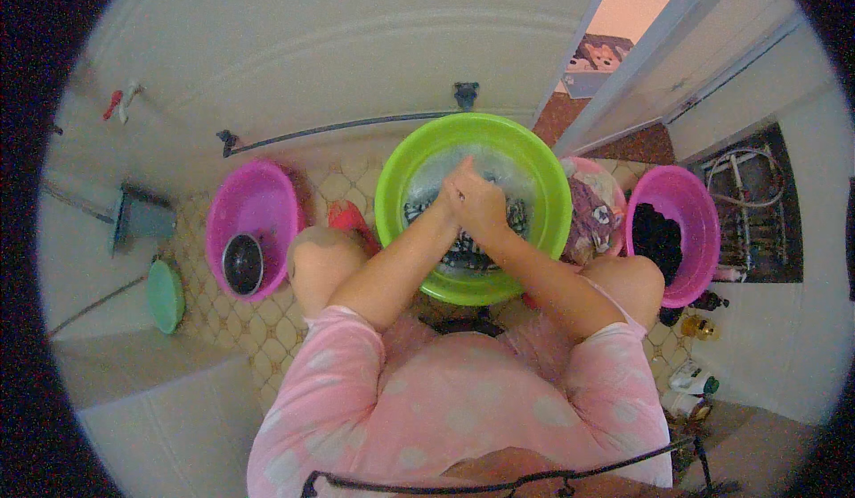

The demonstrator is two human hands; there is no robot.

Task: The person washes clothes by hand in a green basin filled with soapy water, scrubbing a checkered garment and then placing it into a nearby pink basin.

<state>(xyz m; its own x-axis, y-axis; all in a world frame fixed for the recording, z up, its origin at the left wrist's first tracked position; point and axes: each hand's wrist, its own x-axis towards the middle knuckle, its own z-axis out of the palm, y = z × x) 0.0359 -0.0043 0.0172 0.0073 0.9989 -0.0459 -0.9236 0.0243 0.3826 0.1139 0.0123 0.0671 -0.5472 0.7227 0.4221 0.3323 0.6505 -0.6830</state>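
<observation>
My left hand (454, 194) and my right hand (482, 205) are pressed together above a green plastic basin (387, 190). Whether anything is between them cannot be seen. Black-and-white patterned cloth (467, 251) lies in sudsy water (427, 167) below my hands, partly hidden by my forearms. The basin stands in front of my knees.
At the left a pink tub (267, 187) holds a dark round bowl (242, 264); a green basin (165, 296) lies beyond. At the right are patterned laundry (593, 221), a pink tub (698, 231) with black cloth (656, 241), and several bottles (698, 327). A hose (347, 124) runs along the wall.
</observation>
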